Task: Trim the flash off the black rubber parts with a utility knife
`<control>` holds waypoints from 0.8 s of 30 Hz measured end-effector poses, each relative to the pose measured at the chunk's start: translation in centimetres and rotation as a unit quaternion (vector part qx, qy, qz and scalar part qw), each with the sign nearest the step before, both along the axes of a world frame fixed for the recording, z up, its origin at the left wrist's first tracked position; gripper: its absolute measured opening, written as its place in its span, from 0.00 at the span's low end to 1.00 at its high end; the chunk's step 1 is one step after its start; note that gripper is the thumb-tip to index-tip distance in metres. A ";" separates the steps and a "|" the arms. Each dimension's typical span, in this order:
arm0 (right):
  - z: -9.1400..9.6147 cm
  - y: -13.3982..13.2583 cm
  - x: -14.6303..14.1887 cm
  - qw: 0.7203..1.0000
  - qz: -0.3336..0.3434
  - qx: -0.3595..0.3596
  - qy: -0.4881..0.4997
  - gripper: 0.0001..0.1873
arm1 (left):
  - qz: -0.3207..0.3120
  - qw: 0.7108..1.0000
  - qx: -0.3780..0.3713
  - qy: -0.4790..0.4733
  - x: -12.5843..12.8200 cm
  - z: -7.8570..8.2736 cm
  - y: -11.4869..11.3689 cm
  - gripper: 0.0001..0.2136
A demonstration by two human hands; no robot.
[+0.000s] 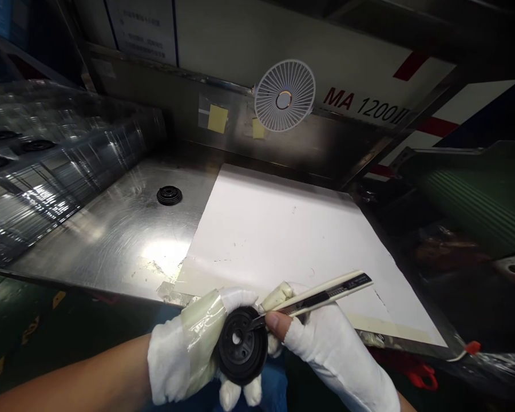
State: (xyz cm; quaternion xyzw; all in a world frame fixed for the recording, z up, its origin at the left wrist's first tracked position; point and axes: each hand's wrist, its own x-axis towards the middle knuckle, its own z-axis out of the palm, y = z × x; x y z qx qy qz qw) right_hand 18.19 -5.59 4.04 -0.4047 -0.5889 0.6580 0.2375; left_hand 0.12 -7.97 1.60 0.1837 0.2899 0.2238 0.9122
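My left hand (197,332), in a white glove wrapped with clear tape, grips a round black ridged part (242,357) with a hole through its middle. Gloved fingertips show below the part. My right hand (313,332), gloved with a bare thumb, is closed on a white and black utility knife (326,293). The knife's blade end reaches over the face of the black part, just right of the centre hole. Both hands are close together in front of the table's near edge.
A similar black part (169,195) lies on the metal table (124,229). White paper (283,229) covers the table's right side. Stacked clear plastic trays (68,166) stand at left, some holding black parts. A small white fan (284,96) is at the back.
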 end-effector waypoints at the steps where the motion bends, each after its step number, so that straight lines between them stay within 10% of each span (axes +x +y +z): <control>1: -0.1 0.0 0.1 1.000 0.001 -0.007 0.000 0.20 | -0.003 1.000 0.000 0.001 0.1 0.1 0.0 0.33; 24: -0.3 -0.1 0.3 0.999 -0.018 -0.035 0.035 0.13 | 0.001 0.999 -0.009 -0.032 0.1 -1.1 -0.3 0.35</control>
